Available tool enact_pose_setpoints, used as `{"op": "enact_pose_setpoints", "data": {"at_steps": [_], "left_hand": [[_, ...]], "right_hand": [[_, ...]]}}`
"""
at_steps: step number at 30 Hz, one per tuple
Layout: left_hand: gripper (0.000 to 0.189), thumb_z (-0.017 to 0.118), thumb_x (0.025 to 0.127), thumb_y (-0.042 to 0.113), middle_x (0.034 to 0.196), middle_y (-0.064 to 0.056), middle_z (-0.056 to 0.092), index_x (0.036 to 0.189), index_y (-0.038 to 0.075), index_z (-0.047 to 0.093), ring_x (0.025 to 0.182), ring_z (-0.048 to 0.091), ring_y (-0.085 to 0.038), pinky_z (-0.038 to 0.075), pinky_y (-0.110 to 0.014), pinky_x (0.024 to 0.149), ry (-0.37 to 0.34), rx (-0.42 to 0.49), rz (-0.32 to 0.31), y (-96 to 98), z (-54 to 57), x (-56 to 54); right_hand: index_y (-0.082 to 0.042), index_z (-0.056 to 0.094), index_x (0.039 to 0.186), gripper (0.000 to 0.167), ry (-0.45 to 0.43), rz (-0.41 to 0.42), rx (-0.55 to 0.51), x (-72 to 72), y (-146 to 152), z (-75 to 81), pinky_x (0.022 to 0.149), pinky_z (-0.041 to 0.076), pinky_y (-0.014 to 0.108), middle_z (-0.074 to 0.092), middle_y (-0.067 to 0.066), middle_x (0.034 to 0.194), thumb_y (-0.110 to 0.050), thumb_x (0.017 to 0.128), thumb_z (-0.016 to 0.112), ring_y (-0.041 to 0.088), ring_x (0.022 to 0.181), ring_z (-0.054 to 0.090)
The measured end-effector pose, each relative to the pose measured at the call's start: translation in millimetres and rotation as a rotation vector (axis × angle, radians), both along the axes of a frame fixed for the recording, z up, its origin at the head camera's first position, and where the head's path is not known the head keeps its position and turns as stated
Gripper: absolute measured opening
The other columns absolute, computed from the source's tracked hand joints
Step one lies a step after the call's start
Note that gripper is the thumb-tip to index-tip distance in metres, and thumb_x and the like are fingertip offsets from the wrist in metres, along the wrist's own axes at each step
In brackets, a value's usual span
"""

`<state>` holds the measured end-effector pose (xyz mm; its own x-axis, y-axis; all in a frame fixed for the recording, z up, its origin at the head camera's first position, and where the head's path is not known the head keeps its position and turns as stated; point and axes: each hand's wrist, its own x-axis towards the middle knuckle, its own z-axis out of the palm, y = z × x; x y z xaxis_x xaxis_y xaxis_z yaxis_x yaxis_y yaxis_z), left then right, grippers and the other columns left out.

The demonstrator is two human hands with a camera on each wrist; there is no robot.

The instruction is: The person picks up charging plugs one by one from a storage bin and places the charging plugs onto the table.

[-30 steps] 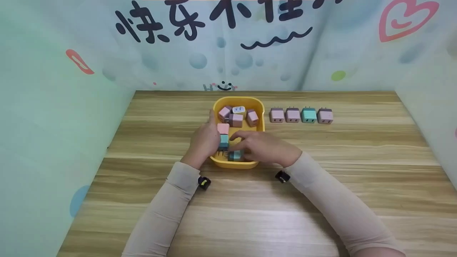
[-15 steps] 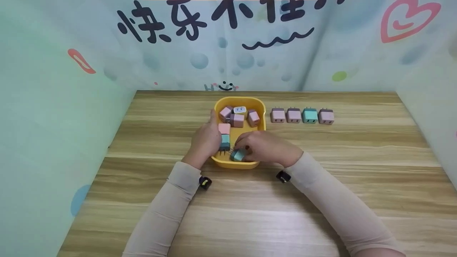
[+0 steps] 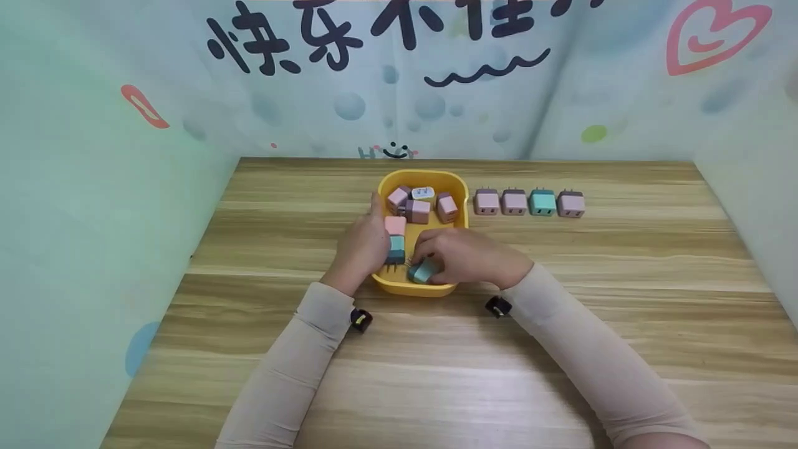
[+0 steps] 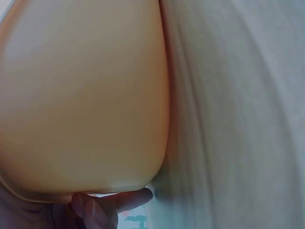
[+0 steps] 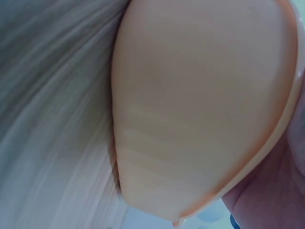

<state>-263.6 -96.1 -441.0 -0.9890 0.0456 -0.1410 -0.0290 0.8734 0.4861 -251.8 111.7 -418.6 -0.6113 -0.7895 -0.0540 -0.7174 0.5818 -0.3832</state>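
Teal plastic cube charger (image 3: pixel 425 272) pinched in right hand (image 3: pixel 471 254); left hand (image 3: pixel 361 248), curl unclear; four pink/teal chargers (image 3: pixel 514 202) out centre-right, rest in yellow plastic tray (image 3: pixel 411 289).

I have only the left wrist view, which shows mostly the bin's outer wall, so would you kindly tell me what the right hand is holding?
Observer: The right hand grips a teal charger inside the yellow bin.
Operator: Thank you; what stands on the table beside the bin?
Observer: Four chargers form a row to its right.
Operator: And what lies in the bin next to the left hand?
Observer: A pink block, with a second teal charger on its near side.
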Motion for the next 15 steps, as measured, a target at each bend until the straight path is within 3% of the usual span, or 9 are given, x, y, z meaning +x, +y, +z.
{"op": "enact_pose_setpoints", "data": {"at_steps": [4, 8, 15], "left_hand": [[0.070, 0.040, 0.116, 0.018, 0.088, -0.010, 0.055, 0.173, 0.017, -0.001, 0.075, 0.061, -0.025, 0.051, -0.032, 0.067, -0.009, 0.017, 0.007, 0.3, 0.2, 0.1], [0.071, 0.042, 0.116, 0.017, 0.089, -0.011, 0.055, 0.173, 0.017, 0.000, 0.078, 0.062, -0.025, 0.052, -0.032, 0.070, -0.013, 0.028, 0.012, 0.1, 0.8, -0.1], [0.072, 0.042, 0.115, 0.017, 0.090, -0.011, 0.056, 0.173, 0.017, 0.000, 0.080, 0.062, -0.025, 0.053, -0.032, 0.073, -0.027, 0.032, 0.012, -0.1, 1.7, -0.7]], "right_hand": [[-0.010, 0.082, 0.117, 0.036, 0.035, -0.026, 0.011, 1.0, 0.3, 1.9, 0.094, 0.059, 0.036, 0.076, 0.003, 0.113, -0.013, 0.083, 0.093, 0.017, 0.096, 0.069], [-0.011, 0.081, 0.121, 0.041, 0.068, -0.037, 0.028, 1.8, 0.4, 2.7, 0.095, 0.059, 0.039, 0.076, 0.005, 0.116, -0.014, 0.082, 0.093, 0.019, 0.100, 0.071], [-0.013, 0.080, 0.127, 0.042, 0.016, -0.088, 0.051, 1.2, -0.5, 1.5, 0.101, 0.057, 0.042, 0.072, 0.006, 0.124, -0.012, 0.086, 0.089, 0.021, 0.108, 0.070]]}}
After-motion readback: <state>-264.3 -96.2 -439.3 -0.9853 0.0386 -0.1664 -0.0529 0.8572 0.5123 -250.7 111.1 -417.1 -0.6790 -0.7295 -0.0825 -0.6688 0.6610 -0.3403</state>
